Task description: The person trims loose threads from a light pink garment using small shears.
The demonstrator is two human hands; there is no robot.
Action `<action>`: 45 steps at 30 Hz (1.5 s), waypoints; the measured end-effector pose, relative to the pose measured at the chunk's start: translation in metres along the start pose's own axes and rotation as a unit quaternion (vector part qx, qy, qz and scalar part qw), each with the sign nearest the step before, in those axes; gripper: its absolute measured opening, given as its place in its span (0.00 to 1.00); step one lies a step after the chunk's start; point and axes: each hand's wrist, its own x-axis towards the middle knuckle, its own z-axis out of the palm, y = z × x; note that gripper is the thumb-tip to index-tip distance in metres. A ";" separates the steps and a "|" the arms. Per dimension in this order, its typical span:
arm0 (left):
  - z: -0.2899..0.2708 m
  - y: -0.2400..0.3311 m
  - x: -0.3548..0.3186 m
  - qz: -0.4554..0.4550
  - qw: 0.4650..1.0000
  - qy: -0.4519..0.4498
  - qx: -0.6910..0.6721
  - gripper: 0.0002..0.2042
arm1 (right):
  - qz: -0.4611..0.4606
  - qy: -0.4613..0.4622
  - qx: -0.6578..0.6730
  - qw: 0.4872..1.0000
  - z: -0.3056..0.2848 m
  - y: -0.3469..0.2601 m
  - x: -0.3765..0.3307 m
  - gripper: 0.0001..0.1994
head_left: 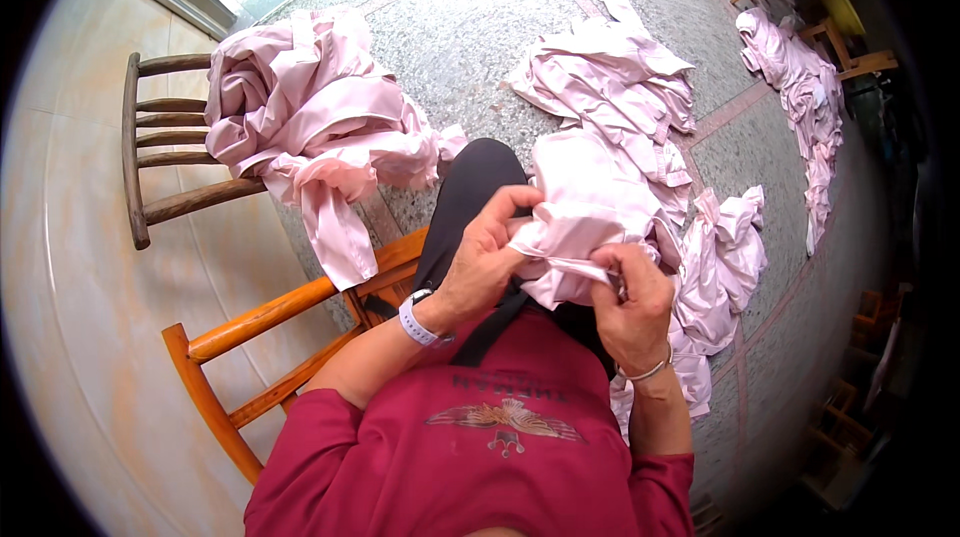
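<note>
Across my lap lies a pale pink garment [590,182], bunched up, its cloth draping over my knee toward the right. My left hand [487,247], with a white watch on the wrist, pinches the cloth's near left edge between thumb and fingers. On the right, my right hand [633,302], a bracelet at its wrist, grips a folded edge of the same garment. Both hands are close together, with a short stretch of folded hem or seam between them. The fingertips of the right hand are partly tucked behind the cloth.
A heap of pink garments [315,102] covers a wooden chair [175,137] at the left. More pink clothing [610,72] lies on the speckled floor [450,37] ahead, and another pile [720,262] sits at my right. Farther right, pink cloth [800,107] trails by small wooden stools. An orange wooden chair [265,315] stands beside me.
</note>
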 end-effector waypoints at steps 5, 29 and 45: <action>-0.017 0.010 -0.006 -0.129 0.971 -0.183 0.088 0.06 | 0.068 0.030 0.070 0.995 0.005 0.012 -0.002 0.08; -0.037 0.006 -0.010 -0.114 0.953 -0.275 -0.055 0.16 | 0.261 -0.179 0.494 0.810 0.017 0.022 -0.022 0.07; -0.048 0.002 -0.036 0.030 0.997 0.053 0.043 0.13 | 0.252 0.001 0.636 0.729 0.055 0.006 -0.016 0.10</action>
